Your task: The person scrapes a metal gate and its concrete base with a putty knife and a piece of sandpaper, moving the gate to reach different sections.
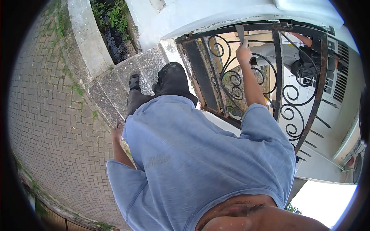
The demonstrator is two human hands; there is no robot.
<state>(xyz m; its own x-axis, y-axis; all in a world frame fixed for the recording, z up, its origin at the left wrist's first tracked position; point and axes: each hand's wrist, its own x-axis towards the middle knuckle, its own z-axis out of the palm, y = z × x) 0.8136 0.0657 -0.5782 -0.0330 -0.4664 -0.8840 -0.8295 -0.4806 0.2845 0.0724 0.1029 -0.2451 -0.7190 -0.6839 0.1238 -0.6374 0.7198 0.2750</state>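
My right hand (243, 54) is closed round the handle of a flat-bladed scraper (240, 32). Its metal blade lies at the dark, rust-marked rail of a wrought-iron gate (276, 69) with curled bars. The forearm stretches across the front of the ironwork. My left hand (116, 131) hangs low beside my body, over the edge of the paving. Its fingers are small and partly hidden, so I cannot make out their pose or whether they hold anything.
Beyond the gate is another person in a dark top (306, 61). My feet are on a pebbled step (115, 86) beside a drain (113, 36) with plants. Brick paving (58, 127) spreads to the left. A white wall (212, 13) adjoins the gate, which has pointed spikes.
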